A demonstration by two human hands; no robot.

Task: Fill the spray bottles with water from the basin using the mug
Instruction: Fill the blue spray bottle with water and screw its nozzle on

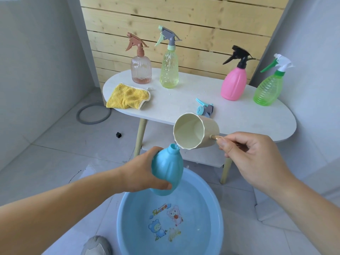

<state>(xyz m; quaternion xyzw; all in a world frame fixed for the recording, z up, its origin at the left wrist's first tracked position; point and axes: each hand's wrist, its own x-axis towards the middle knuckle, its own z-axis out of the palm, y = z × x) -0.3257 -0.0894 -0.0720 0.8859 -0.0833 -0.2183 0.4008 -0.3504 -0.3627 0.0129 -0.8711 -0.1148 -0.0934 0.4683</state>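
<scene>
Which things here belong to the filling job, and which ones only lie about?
Job: blue bottle in left hand, mug in right hand, basin, loose spray head, peach bottle, yellow bottle, pink bottle, green bottle.
Lying about: yellow cloth, grey ring, black cube.

Illegible cartoon lettering inside basin [122, 224]

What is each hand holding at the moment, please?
Left hand: grips the blue bottle over the basin.
Right hand: pinches the handle of the tilted cream mug.
</scene>
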